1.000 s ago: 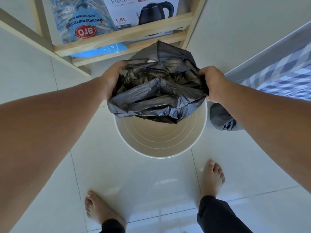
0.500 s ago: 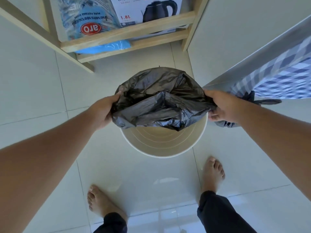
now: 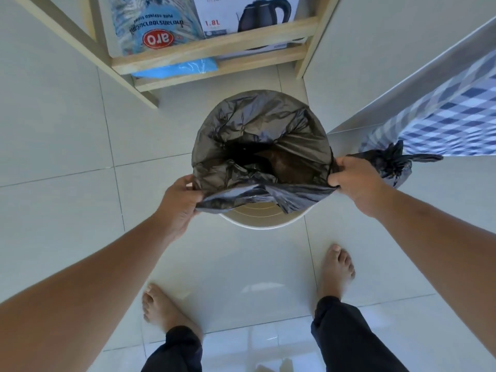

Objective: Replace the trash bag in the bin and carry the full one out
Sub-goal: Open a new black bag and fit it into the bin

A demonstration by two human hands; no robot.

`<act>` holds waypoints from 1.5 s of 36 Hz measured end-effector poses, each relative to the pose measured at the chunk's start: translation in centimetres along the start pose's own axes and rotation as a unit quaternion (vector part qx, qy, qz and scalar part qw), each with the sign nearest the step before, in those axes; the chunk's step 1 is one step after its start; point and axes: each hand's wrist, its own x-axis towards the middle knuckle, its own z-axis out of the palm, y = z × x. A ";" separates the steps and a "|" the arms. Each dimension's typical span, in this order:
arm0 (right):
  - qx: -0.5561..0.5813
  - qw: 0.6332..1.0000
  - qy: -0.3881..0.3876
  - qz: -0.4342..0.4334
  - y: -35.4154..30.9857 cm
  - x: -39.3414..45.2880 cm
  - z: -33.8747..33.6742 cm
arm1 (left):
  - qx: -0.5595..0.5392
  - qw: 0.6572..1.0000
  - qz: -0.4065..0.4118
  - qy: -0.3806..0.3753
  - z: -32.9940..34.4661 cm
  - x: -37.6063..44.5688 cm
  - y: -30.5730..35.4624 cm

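Nearest, two bare feet (image 3: 338, 267) stand apart on the pale tiled floor (image 3: 67, 210), with open tile between them and more open floor out to the left. Both forearms reach forward. The left hand (image 3: 179, 204) has its fingers (image 3: 193, 196) closed on the near-left edge of the black bag (image 3: 257, 146); the right hand (image 3: 355, 181) pinches the near-right edge, fingers closed on the plastic. Between the hands the near edge of the bag hangs slack above the bin (image 3: 264, 222), whose cream near rim and inner wall show bare below it. Farther round, the plastic lies over the far and side rim, and the mouth gapes open into a dark hollow. Just right of the bin, beyond the right hand, a tied full bag (image 3: 394, 165) sits on the floor against a blue checked cloth (image 3: 451, 116). Beyond the bin, with a strip of floor between, stands a wooden shelf (image 3: 214, 47) holding a kettle box (image 3: 249, 14) and a blue packet (image 3: 153, 25).
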 end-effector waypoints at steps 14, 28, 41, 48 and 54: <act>-0.201 0.977 -0.005 -0.066 3.7 -0.9 2.7 | 0.168 0.981 0.093 -0.014 1.2 -0.6 -4.5; -0.088 0.990 -0.045 0.104 6.0 -0.1 3.6 | 0.212 0.971 0.110 0.009 2.7 0.9 -5.8; 0.053 0.992 0.073 0.087 4.9 1.4 5.2 | 0.138 0.979 0.043 0.143 0.7 5.4 -5.2; -0.021 0.963 0.257 -0.075 0.7 -1.9 2.7 | -0.069 0.929 0.216 0.291 -0.4 2.0 1.2; 0.099 0.988 0.071 -0.095 -3.9 -2.6 5.6 | -0.074 0.959 0.255 0.101 3.8 -0.3 6.1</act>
